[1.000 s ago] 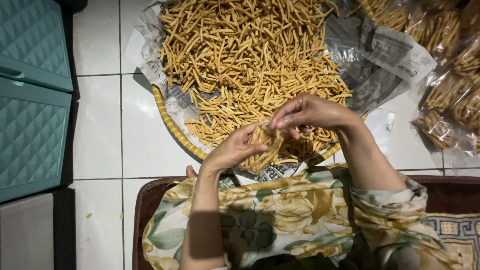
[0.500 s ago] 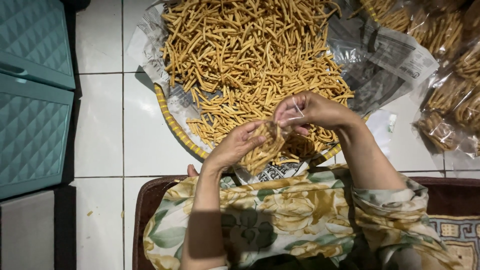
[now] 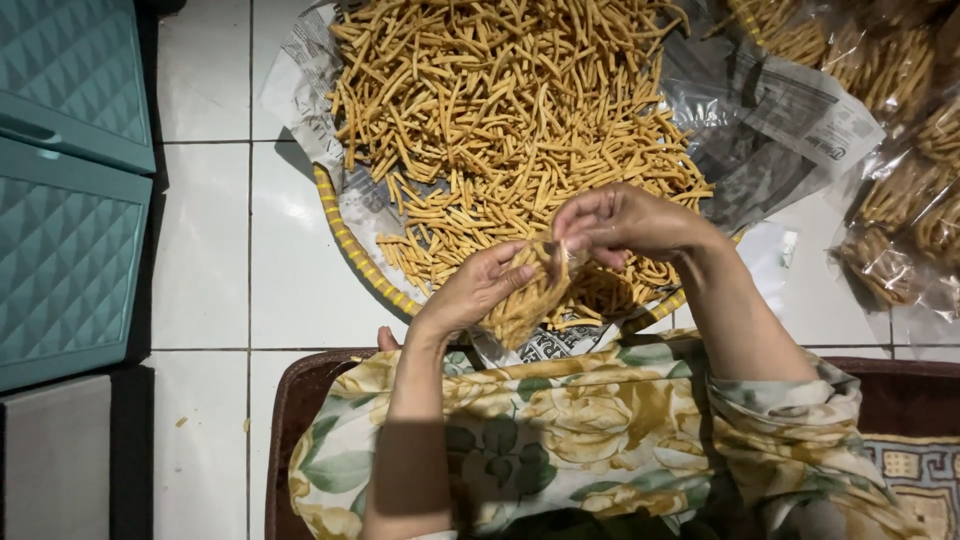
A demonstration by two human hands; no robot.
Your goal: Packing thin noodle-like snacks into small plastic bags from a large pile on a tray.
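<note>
A clear plastic bag [image 3: 528, 300] filled with yellow fried snack sticks is held between both hands, just above the near rim of a round woven tray [image 3: 345, 240]. My left hand [image 3: 472, 290] cups the bag from the left side. My right hand [image 3: 620, 222] pinches the bag's top edge with fingertips closed. The tray is lined with newspaper [image 3: 300, 90] and heaped with loose snack sticks [image 3: 500, 110].
Several sealed clear bags of the same sticks [image 3: 900, 200] lie at the right on the white tiled floor [image 3: 210, 250]. Teal plastic drawers [image 3: 65, 190] stand at the left. A floral-clothed lap [image 3: 560, 430] and a dark mat [image 3: 290, 420] fill the bottom.
My right hand has lifted slightly and shifted right at the bag's mouth, and my left hand has turned the bag a little upright. The tray has not moved.
</note>
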